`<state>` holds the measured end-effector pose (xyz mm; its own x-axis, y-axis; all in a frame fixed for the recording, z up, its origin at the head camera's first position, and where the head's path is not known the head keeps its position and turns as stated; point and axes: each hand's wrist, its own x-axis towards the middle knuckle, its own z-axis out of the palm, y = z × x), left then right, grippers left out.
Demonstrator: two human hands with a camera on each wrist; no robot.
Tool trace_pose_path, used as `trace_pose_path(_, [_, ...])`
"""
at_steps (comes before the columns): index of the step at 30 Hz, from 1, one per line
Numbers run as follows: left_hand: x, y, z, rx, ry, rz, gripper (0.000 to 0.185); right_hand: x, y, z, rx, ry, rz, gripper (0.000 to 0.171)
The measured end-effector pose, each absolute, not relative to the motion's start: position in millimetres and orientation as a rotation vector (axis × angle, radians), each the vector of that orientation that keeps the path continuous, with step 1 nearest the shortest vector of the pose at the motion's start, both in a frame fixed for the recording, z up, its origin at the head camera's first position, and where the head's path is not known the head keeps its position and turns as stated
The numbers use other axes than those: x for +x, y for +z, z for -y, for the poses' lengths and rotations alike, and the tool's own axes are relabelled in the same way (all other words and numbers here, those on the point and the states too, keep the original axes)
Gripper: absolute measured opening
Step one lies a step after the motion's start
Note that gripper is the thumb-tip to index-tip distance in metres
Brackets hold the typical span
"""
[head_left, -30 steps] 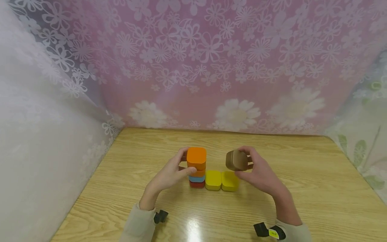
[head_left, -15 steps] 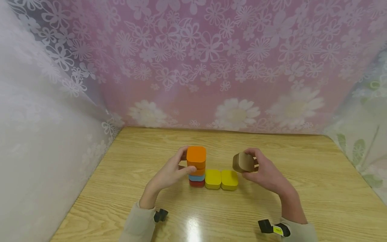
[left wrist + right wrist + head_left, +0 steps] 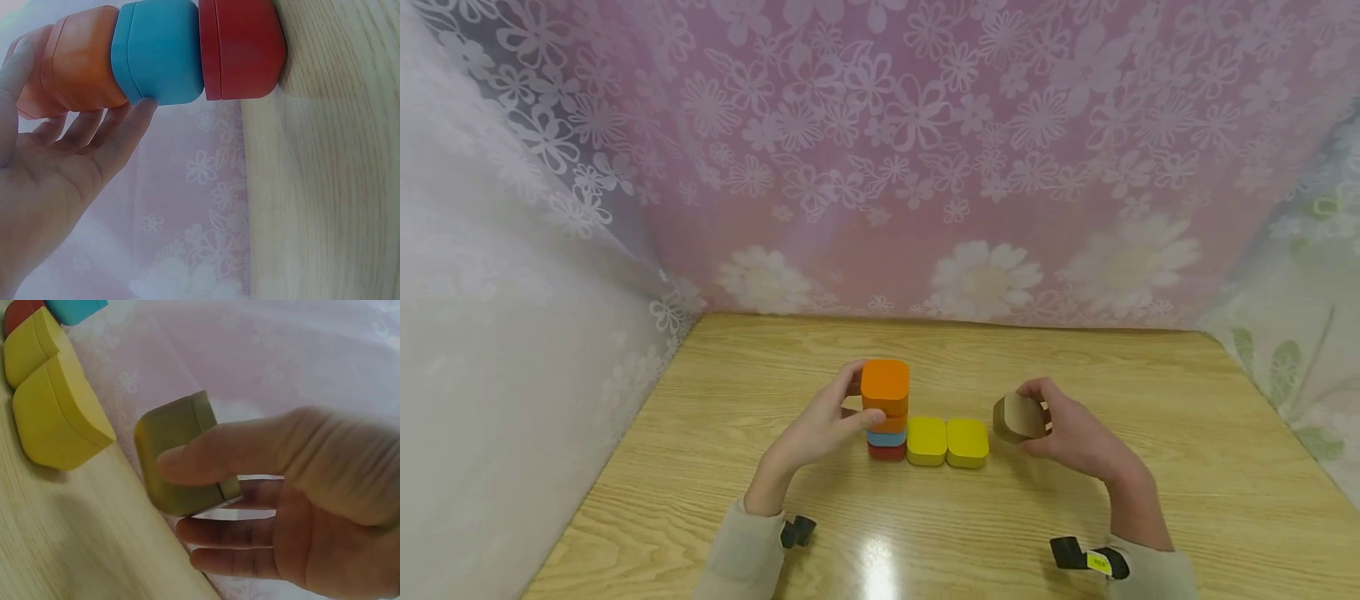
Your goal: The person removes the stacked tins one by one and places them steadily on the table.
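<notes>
Small rounded-square boxes with lid seams form a tower: a red box (image 3: 887,452) at the bottom, a blue box (image 3: 164,56) on it, then two orange ones. My left hand (image 3: 817,427) grips the tower from the left, thumb across the upper orange boxes (image 3: 886,382); one fingertip reaches the blue box's side in the left wrist view. Two yellow boxes (image 3: 927,442) stand in a row directly right of the red one. Right of them, my right hand (image 3: 1078,437) holds a tilted brown-gold box (image 3: 175,450) between thumb and fingers, raised above the table.
The wood-grain table (image 3: 760,367) carries everything. Behind it hangs a pink floral curtain (image 3: 865,275), with pale cloth on both sides. Each wrist wears a small black camera (image 3: 797,532).
My right hand has carried the brown-gold box to the right and lower, away from the tower and past the yellow boxes. My left hand keeps its grip on the tower.
</notes>
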<state>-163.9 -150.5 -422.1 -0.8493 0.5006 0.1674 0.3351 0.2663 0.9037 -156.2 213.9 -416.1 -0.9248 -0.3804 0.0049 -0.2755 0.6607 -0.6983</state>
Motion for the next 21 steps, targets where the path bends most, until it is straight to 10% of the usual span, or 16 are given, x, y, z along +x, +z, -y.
trace_pose_path(21, [-164, -423, 150, 0.800, 1.637, -2.368, 0.063, -161, -436, -208, -0.500, -1.045, -2.619, 0.066])
